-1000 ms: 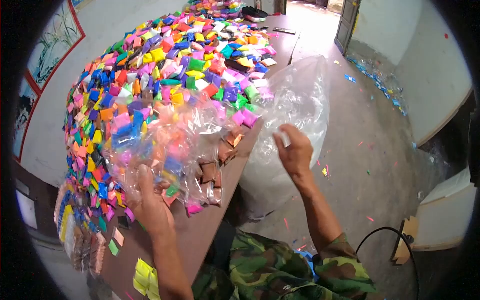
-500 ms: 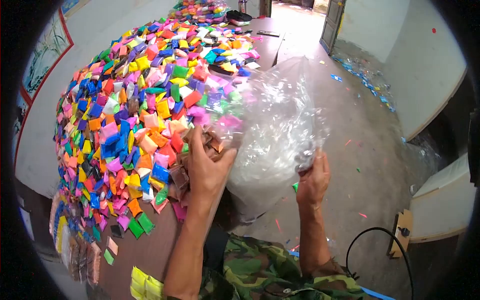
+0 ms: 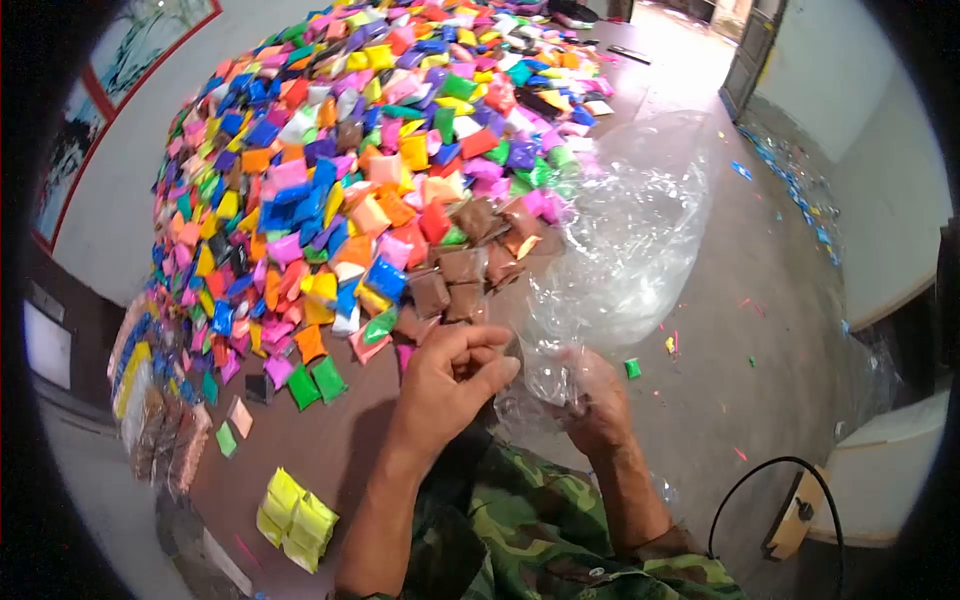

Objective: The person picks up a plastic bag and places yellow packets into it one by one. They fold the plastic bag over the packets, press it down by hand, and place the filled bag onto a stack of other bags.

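A large clear plastic bag [image 3: 640,250] spreads from the edge of the table out over the floor side. My right hand [image 3: 600,400] is closed on its gathered near end. My left hand [image 3: 450,385] is closed, fingers curled and thumb towards the bag; whatever it may pinch is hidden. Just beyond its knuckles lie several brown packets [image 3: 465,265], at the near right edge of a big heap of small coloured packets [image 3: 330,190].
A yellow block of joined packets [image 3: 297,520] lies on the brown table [image 3: 240,490] at the near left. Packed clear bags [image 3: 150,420] sit at the left edge. A black cable loop [image 3: 775,465] stands at lower right. Scraps litter the floor [image 3: 720,370].
Both hands have come lower and nearer my body, the right drawing the bag's end in. My left hand has gone from spread to curled. The view has shifted, showing more brown packets.
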### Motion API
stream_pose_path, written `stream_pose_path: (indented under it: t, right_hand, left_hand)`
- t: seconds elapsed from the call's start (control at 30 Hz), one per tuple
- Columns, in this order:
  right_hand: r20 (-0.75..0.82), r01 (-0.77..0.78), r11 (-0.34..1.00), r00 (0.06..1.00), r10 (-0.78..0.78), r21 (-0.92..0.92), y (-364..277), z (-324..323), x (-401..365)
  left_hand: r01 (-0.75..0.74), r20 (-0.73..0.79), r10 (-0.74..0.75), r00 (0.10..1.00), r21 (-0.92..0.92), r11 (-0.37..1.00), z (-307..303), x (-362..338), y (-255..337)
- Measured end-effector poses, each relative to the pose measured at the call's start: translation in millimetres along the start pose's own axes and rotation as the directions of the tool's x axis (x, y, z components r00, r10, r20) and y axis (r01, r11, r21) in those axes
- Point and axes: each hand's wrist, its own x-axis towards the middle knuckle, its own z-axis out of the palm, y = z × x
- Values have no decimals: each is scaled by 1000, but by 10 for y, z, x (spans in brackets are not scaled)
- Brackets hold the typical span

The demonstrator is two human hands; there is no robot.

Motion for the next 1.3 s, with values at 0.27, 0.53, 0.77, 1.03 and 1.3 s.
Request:
stream_pose_path:
  t: [0.27,0.53,0.77,1.03,1.3]
  right_hand:
    - [201,-265,951,934,294,-161,249,226,-111]
    - [179,-225,973,961,211,59,502,475,-25]
    - [252,-230,892,958,137,389,591,550,-10]
    - [80,-35,914,994,74,-405,811,625,137]
    - [173,177,912,978,-119,-370,450,975,71]
  left_hand:
    - [-165,-71,153,986,-217,962,-364,-568,-111]
    - [-234,-456,57,888,-343,910,-629,-1237,-170]
    - [-369,-567,151,810,-293,882,-753,-1709,-299]
    - [-174,-660,318,681,277,945,-586,-2049,-3]
    - [-152,-52,657,752,957,249,-454,-1771,95]
